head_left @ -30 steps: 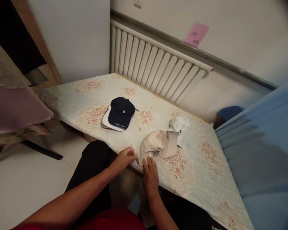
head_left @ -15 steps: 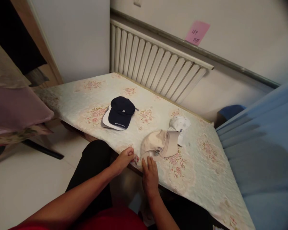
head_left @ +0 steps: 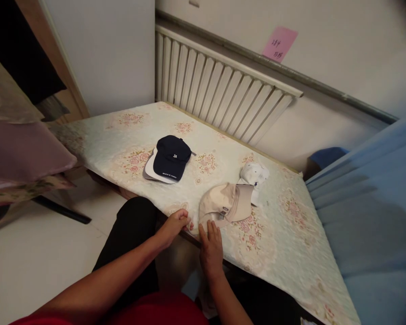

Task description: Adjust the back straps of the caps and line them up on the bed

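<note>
A beige baseball cap [head_left: 216,198] lies on its side by the near edge of a table, its brim pointing right. My right hand [head_left: 211,248] rests fingers outstretched on the cap's near back edge; its thumb is hidden. Just left of the cap, my left hand [head_left: 176,225] is closed in a pinch at the table edge. What sits between those fingertips is too small to make out. A dark navy cap [head_left: 172,155] with white lettering lies on top of a white cap [head_left: 150,169] farther left. Behind the beige brim is another white cap [head_left: 253,174], partly covered.
A pale floral cloth [head_left: 291,257] covers the table. White radiator [head_left: 219,85] fins line the wall behind it. A blue curtain [head_left: 379,203] hangs along the right side. On the left stands a chair draped with pinkish fabric [head_left: 23,153].
Hardly anything differs. My left hand's fingertips have shifted slightly and show less of the pale bit between them; the view has tilted a little. The caps stay put.
</note>
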### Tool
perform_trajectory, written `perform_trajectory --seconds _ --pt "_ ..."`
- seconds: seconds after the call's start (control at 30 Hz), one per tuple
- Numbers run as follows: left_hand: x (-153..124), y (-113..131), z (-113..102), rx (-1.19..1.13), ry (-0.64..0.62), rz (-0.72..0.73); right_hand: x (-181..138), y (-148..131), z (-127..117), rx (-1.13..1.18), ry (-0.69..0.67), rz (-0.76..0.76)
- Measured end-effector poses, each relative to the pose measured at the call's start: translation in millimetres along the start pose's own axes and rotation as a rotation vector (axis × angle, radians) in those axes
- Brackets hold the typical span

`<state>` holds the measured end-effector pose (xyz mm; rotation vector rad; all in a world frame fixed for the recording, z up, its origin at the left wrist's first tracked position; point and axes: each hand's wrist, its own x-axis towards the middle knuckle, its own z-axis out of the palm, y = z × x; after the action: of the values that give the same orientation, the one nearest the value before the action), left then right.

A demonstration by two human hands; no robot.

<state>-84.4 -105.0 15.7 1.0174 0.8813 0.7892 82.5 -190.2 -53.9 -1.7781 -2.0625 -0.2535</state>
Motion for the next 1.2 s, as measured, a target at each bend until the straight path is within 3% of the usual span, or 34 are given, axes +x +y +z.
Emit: perform_trajectory --seconds 0.7,1.07,1.2 --pt "2.9 -4.8 2.0 0.006 0.011 -0.004 0.9 -4.4 -2.7 0.005 -0.019 0.003" --pt "36.9 4.7 26.0 0.034 -0.14 0.011 4.1 -9.4 -10.3 0.038 -0.062 0.009" --pt "55.0 4.3 33.8 0.042 -0.256 0.003 5.6 -9.7 -10.5 0.053 -0.083 0.02"
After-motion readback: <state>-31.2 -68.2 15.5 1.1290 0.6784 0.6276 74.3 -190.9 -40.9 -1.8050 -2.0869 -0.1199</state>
